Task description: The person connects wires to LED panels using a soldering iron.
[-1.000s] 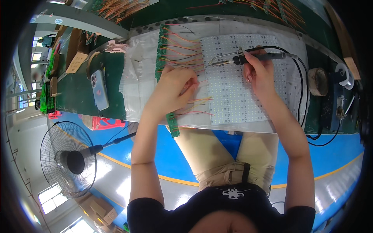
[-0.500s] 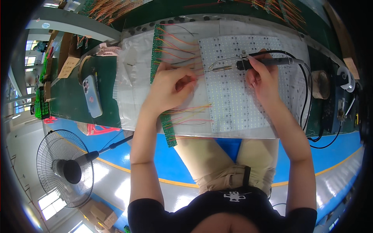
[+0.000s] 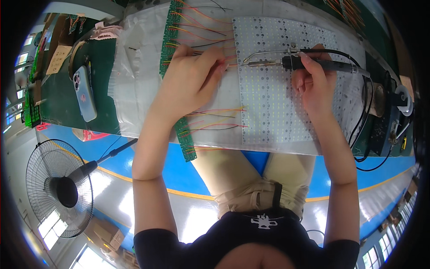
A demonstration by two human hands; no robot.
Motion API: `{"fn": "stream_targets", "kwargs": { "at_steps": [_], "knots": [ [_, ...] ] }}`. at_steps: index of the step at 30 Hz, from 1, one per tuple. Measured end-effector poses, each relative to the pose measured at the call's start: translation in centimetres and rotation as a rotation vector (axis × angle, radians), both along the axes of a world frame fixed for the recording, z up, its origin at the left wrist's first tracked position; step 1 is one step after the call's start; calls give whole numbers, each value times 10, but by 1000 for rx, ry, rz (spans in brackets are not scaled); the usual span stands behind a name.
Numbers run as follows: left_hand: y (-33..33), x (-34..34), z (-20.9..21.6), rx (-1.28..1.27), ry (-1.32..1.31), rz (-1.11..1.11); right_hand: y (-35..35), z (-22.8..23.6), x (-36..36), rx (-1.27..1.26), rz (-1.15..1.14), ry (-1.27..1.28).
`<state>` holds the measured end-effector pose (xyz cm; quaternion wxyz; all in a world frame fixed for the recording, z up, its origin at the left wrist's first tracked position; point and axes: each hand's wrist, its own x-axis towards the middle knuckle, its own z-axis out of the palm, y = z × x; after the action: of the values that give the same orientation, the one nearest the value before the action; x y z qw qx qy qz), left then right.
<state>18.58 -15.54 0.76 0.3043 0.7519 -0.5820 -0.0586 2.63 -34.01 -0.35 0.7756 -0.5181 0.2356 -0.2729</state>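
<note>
My right hand (image 3: 316, 80) grips a black-handled soldering iron (image 3: 309, 64) with a thin metal feed tube above its barrel. The iron's tip points left and lies at the left edge of a white LED panel (image 3: 286, 107) dotted with rows of small spots. My left hand (image 3: 190, 80) is closed in a pinch on a thin wire (image 3: 231, 57) running toward that panel edge. Under the left hand lies a long green circuit board strip (image 3: 184, 134) with red, yellow and black wires reaching right. Whether the tip touches the panel, I cannot tell.
A phone (image 3: 85, 96) rests on the green bench at left. Right of the panel are a solder spool (image 3: 403, 99) and black cables (image 3: 358, 134). A standing fan (image 3: 62, 188) is at lower left. More wires (image 3: 347, 15) lie at the far right.
The whole view has shifted, so the bench appears higher and further left. Both hands keep their holds, and the iron's tip stays by the panel's left edge.
</note>
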Motion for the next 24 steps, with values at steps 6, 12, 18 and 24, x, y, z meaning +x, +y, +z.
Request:
{"fn": "stream_targets", "kwargs": {
  "at_steps": [6, 12, 18, 24],
  "knots": [
    [-1, -2, 1, 39, -61, -22, 2, 0, 0, 9, -14, 12],
    [-3, -3, -1, 56, -85, -18, 0, -1, 0, -22, 12, -16],
    [-2, -3, 1, 86, -92, -24, 0, -2, 0, -36, 28, -29],
    [-1, -3, 0, 77, -93, -16, -1, -3, 0, -26, 8, -21]
  ]
}}
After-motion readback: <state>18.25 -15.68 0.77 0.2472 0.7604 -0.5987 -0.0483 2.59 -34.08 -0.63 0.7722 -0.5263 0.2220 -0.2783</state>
